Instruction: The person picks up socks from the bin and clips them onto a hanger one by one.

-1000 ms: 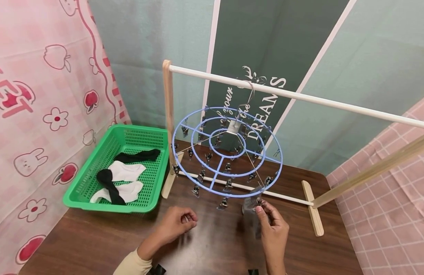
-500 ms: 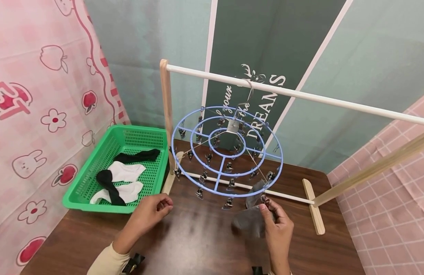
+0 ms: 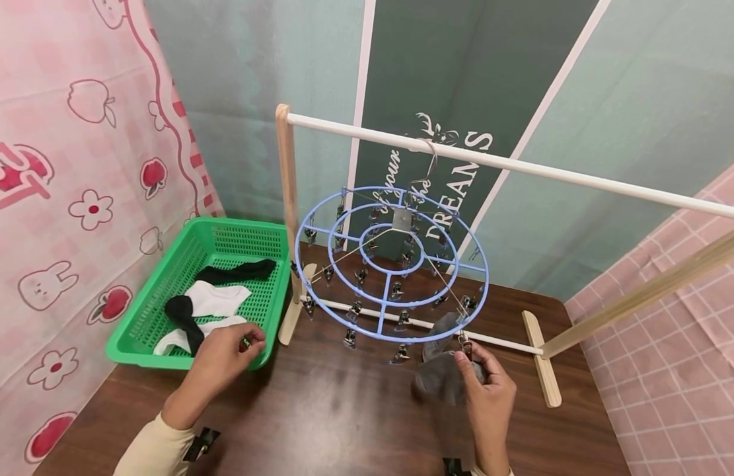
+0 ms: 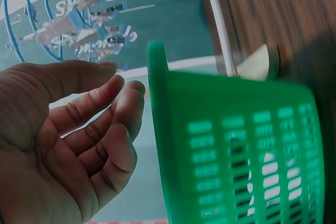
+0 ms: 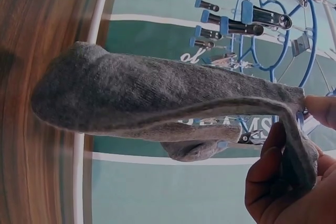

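Observation:
My right hand (image 3: 488, 393) pinches the cuff of a grey sock (image 3: 446, 377) just under a clip at the near right rim of the blue round clip hanger (image 3: 382, 320). In the right wrist view the sock (image 5: 142, 90) stretches away from the fingers, with part of its cuff folded down by the palm. A second grey sock (image 5: 194, 149) hangs from another clip behind it. My left hand (image 3: 226, 354), fingers loosely curled and holding nothing, is over the near right corner of the green basket (image 3: 277, 277). White socks (image 3: 215, 299) and black socks (image 3: 238, 271) lie in that basket.
The hanger hooks onto the white rail (image 3: 521, 164) of a wooden-legged rack (image 3: 286, 178). Several metal clips dangle from its rings. A lower white bar (image 3: 509, 341) runs above the brown table (image 3: 319, 416). Pink sheets (image 3: 63, 198) and a green backdrop (image 3: 426, 59) surround it.
My left hand has moved left from in front of the hanger to the basket's corner. The right hand has shifted slightly right, still at the sock's cuff. The hanger has turned a little.

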{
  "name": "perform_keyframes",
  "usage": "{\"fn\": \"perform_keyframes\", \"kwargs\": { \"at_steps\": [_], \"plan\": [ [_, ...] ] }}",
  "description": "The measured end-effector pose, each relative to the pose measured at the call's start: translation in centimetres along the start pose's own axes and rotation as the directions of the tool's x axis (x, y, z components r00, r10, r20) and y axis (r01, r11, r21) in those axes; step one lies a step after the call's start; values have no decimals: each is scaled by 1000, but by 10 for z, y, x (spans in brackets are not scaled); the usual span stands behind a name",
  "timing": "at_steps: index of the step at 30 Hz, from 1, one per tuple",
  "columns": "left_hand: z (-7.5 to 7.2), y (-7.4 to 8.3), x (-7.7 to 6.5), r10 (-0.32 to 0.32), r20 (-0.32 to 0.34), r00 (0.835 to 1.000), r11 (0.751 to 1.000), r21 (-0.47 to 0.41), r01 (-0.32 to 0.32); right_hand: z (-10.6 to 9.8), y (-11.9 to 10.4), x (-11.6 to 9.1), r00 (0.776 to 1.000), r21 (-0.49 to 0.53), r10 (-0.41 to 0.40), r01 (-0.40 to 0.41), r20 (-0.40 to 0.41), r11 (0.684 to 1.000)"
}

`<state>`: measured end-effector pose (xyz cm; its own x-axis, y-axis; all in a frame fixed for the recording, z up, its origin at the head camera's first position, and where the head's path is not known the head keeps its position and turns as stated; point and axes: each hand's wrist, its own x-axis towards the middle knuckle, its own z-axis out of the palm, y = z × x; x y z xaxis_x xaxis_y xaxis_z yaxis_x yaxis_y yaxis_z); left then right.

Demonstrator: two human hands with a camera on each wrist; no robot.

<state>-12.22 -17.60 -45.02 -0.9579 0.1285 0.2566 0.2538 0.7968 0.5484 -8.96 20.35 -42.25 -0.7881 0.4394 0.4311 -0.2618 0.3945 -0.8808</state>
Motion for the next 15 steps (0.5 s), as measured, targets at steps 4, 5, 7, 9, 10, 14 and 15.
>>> {"fn": "perform_keyframes", "kwargs": {
  "at_steps": [4,5,7,9,10,14,15],
  "plan": [
    [-7,-9,3,-10,7,1000,999,41,10,-2,1,2,1000,5,-2,2,-2,1000],
    [-9,-11,4,-15,17,1000,999,51,14,-2,1,3,1000,9,0,0,-4,1000],
    [-11,-16,6,-34,48,998,997,77,30,-3,1,3,1000,14,5,-5,-8,1000],
    [-15,-20,8,-59,89,994,993,105,50,-4,1,4,1000,15,10,-10,-10,1000],
    [-17,-23,9,-75,113,991,991,116,62,-4,1,4,1000,16,14,-14,-9,1000],
    [-24,-34,13,-167,217,962,979,149,136,-5,0,4,1000,28,31,-30,-5,999],
    [-25,-37,14,-192,242,951,975,156,157,-5,0,4,1000,32,29,-29,-3,999]
  ]
}}
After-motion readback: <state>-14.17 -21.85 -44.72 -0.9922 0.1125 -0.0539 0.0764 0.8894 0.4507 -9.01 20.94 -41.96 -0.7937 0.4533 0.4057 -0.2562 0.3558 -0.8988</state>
